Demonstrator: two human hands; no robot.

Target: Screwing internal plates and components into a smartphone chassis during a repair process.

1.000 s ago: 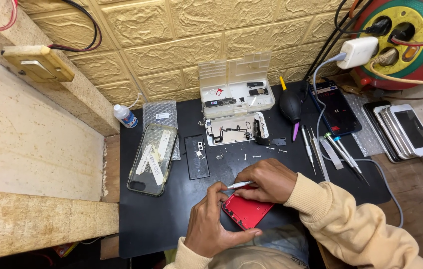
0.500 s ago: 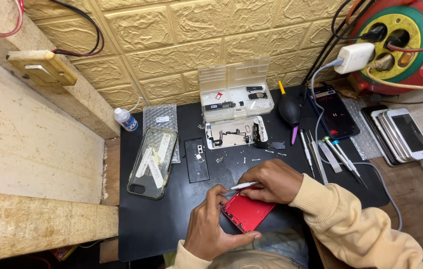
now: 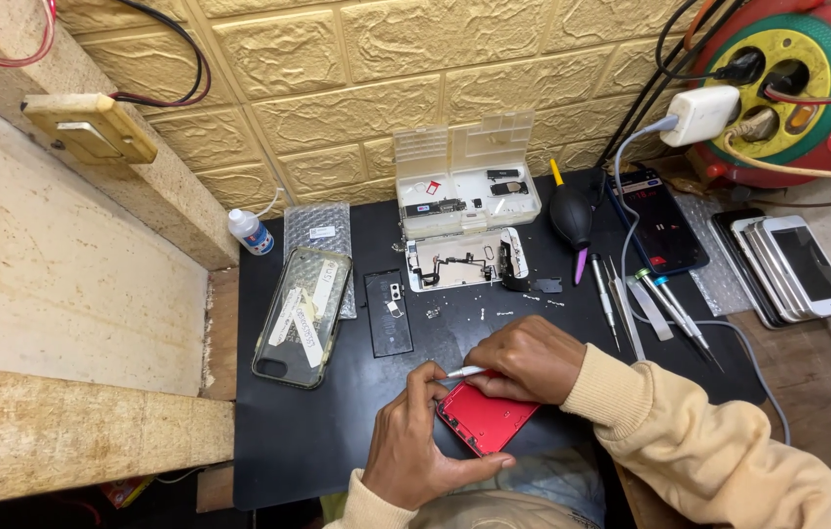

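Observation:
A red phone housing (image 3: 487,415) lies tilted near the front edge of the black work mat (image 3: 337,431). My left hand (image 3: 425,441) grips its left side, thumb along the lower edge. My right hand (image 3: 525,358) rests over the housing's top end and holds a slim silver tool (image 3: 464,372) whose tip points left toward my left fingers. The part of the housing under my right hand is hidden.
A clear parts box (image 3: 464,186), a white phone frame (image 3: 464,260), a clear phone case (image 3: 303,313), a small black plate (image 3: 388,312), a glue bottle (image 3: 251,232), a black blower (image 3: 570,217), screwdrivers and tweezers (image 3: 650,304), a dark phone (image 3: 658,220), stacked phones (image 3: 792,264), a cable reel (image 3: 787,83).
My hands and the red housing have barely moved; the view has shifted slightly.

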